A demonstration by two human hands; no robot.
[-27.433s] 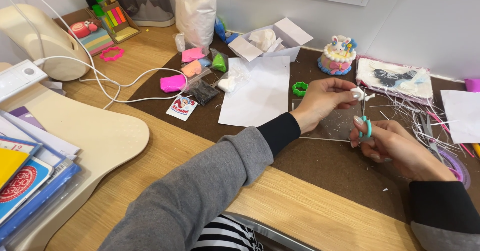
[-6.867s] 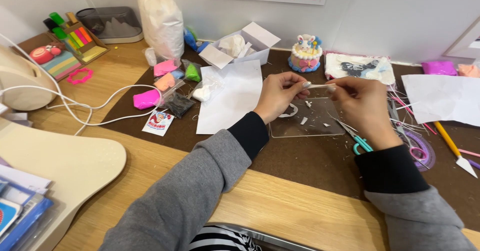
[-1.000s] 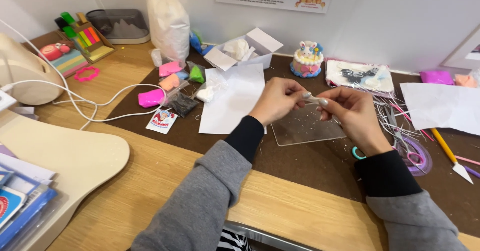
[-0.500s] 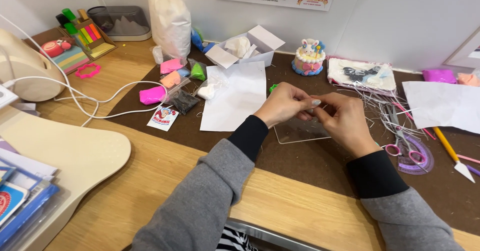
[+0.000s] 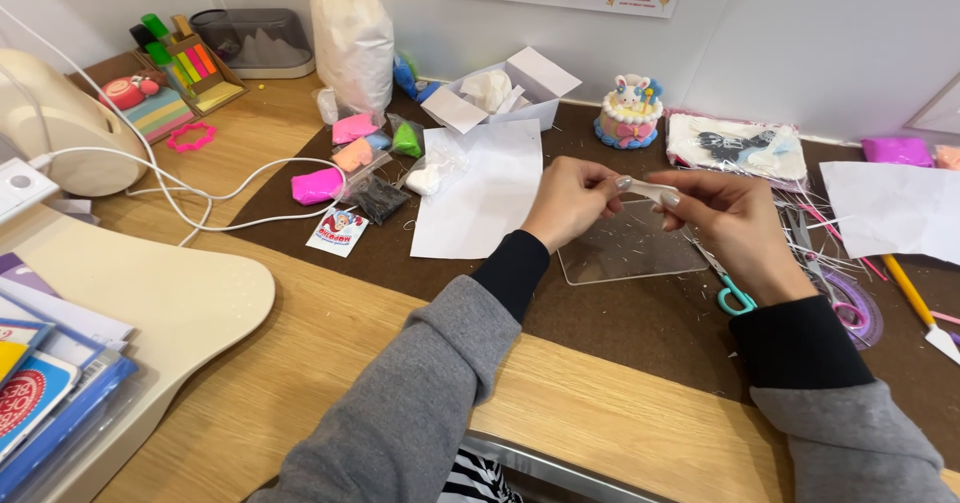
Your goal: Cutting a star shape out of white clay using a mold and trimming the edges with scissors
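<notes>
Both hands pinch one small white piece (image 5: 645,189) between them, left hand (image 5: 570,201) and right hand (image 5: 735,225) each with a tight fingertip grip, just above a clear plastic sheet (image 5: 625,251) lying on the brown worktop (image 5: 640,323), teal-handled scissors (image 5: 728,285) beside it.

L hand (image 5: 572,201), R hand (image 5: 733,225): fingertips pinched together
</notes>
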